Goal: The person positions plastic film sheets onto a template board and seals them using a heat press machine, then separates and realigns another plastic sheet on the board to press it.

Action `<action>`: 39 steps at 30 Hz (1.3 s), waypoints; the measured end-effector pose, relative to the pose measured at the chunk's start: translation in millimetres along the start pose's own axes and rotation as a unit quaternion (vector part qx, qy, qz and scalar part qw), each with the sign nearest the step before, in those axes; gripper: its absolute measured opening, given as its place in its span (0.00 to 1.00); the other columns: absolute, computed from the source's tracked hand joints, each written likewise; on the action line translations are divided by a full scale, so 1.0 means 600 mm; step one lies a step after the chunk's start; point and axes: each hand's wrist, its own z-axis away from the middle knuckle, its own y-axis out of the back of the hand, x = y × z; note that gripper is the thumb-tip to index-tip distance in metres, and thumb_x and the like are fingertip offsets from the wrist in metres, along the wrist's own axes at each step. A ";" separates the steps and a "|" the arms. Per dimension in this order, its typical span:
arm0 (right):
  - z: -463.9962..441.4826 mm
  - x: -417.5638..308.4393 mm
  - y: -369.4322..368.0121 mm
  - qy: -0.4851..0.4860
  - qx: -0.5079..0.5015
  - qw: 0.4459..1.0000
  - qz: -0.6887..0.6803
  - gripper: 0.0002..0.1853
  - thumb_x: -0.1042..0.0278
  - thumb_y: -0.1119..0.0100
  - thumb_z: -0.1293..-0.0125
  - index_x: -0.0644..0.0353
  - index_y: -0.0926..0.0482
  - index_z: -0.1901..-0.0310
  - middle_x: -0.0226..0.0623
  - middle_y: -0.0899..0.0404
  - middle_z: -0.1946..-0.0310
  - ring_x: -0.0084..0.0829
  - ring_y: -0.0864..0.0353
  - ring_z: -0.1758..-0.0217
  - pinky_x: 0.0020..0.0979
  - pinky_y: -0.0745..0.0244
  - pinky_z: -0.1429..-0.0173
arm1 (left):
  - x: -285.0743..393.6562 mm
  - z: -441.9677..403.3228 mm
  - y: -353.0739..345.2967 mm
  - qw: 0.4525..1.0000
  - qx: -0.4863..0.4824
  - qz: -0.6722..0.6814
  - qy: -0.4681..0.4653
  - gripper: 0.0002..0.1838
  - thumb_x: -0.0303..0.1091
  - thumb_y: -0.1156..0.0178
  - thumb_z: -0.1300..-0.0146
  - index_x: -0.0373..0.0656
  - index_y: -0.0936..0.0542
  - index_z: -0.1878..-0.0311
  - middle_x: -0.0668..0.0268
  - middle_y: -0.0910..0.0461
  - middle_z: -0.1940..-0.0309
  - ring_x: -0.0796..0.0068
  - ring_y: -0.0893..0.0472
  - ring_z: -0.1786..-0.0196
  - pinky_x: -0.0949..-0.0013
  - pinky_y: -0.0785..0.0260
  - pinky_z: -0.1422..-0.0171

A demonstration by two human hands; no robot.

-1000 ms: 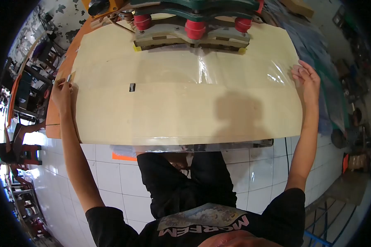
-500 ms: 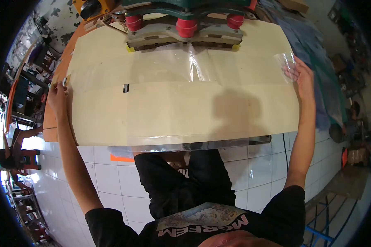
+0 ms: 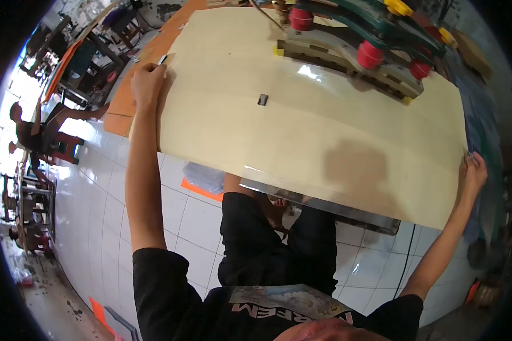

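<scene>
Left hand (image 3: 146, 85), right hand (image 3: 473, 171): fingers' closure cannot be told | risk: clear film (image 3: 310, 74) could be creased by uneven pulling

I've got a lane across the near half of the pale sheet (image 3: 227, 131); green press (image 3: 352, 21) blocks far right, left hand (image 3: 148, 84) and right hand (image 3: 474, 171) occupy side edges.

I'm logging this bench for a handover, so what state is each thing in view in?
Cream board: lying flat.
Clear film: on the board, catching light.
Left hand: fingers bent, at the board's left edge.
Right hand: fingers curled, at its right edge.
Dark patch: flat on the board.
Press bar: raised or lowered, unclear.
Person at far left: seated.
</scene>
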 end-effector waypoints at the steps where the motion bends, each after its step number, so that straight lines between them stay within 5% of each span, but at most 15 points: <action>1: -0.002 0.003 -0.004 0.000 0.007 1.000 -0.009 0.20 0.68 0.34 0.37 0.65 0.23 0.45 0.35 0.16 0.65 0.20 0.23 0.72 0.22 0.30 0.68 | 0.004 0.001 0.000 1.000 0.003 -0.022 0.005 0.20 0.50 0.40 0.51 0.44 0.12 0.63 0.57 0.14 0.69 0.59 0.15 0.61 0.61 0.27 0.50; 14: 0.003 -0.006 -0.029 0.004 0.012 1.000 -0.010 0.19 0.62 0.31 0.38 0.64 0.21 0.49 0.31 0.17 0.63 0.16 0.26 0.72 0.18 0.33 0.70 | 0.006 -0.005 -0.001 0.995 0.010 -0.094 0.015 0.20 0.56 0.38 0.46 0.51 0.14 0.62 0.62 0.13 0.65 0.62 0.16 0.54 0.59 0.29 0.47; 23: 0.016 -0.018 -0.034 0.059 0.010 0.997 0.056 0.22 0.57 0.32 0.37 0.62 0.20 0.47 0.39 0.15 0.55 0.30 0.18 0.56 0.29 0.26 0.57 | 0.006 -0.010 -0.010 0.992 0.008 -0.118 0.035 0.22 0.57 0.37 0.46 0.50 0.15 0.59 0.60 0.15 0.57 0.60 0.18 0.49 0.58 0.30 0.44; 25: 0.107 -0.150 -0.051 0.108 0.118 0.942 0.296 0.22 0.54 0.34 0.37 0.62 0.19 0.49 0.42 0.15 0.53 0.39 0.16 0.54 0.35 0.24 0.51 | 0.012 0.002 -0.015 0.965 0.150 -0.210 -0.053 0.19 0.52 0.37 0.43 0.47 0.16 0.58 0.59 0.17 0.54 0.59 0.20 0.47 0.58 0.31 0.43; 26: 0.105 -0.146 -0.053 0.104 0.122 0.940 0.300 0.22 0.54 0.34 0.37 0.62 0.19 0.49 0.42 0.15 0.53 0.39 0.16 0.54 0.35 0.24 0.51 | 0.015 0.006 -0.013 0.966 0.147 -0.206 -0.057 0.19 0.52 0.37 0.43 0.47 0.16 0.58 0.59 0.17 0.54 0.59 0.20 0.47 0.58 0.31 0.43; 28: 0.094 -0.123 -0.061 0.211 0.122 0.925 0.290 0.21 0.51 0.37 0.37 0.60 0.17 0.51 0.43 0.16 0.53 0.45 0.18 0.48 0.38 0.25 0.44 | 0.021 0.008 -0.005 0.950 0.183 -0.088 -0.237 0.13 0.43 0.37 0.40 0.44 0.17 0.59 0.57 0.20 0.54 0.57 0.21 0.47 0.58 0.31 0.42; 31: 0.108 -0.127 -0.090 0.260 0.036 0.927 0.268 0.23 0.50 0.39 0.35 0.65 0.17 0.53 0.50 0.18 0.49 0.48 0.19 0.45 0.39 0.26 0.41 | 0.052 0.021 -0.012 0.937 0.064 0.038 -0.340 0.15 0.37 0.38 0.38 0.37 0.18 0.54 0.53 0.20 0.50 0.54 0.22 0.45 0.60 0.32 0.38; 39: 0.149 -0.142 -0.128 0.203 -0.062 0.924 0.318 0.38 0.35 0.47 0.35 0.67 0.23 0.42 0.65 0.30 0.38 0.57 0.32 0.32 0.45 0.36 0.31 | 0.063 0.035 -0.042 0.936 -0.152 -0.032 -0.315 0.26 0.45 0.44 0.31 0.31 0.24 0.40 0.44 0.28 0.36 0.52 0.30 0.31 0.61 0.38 0.29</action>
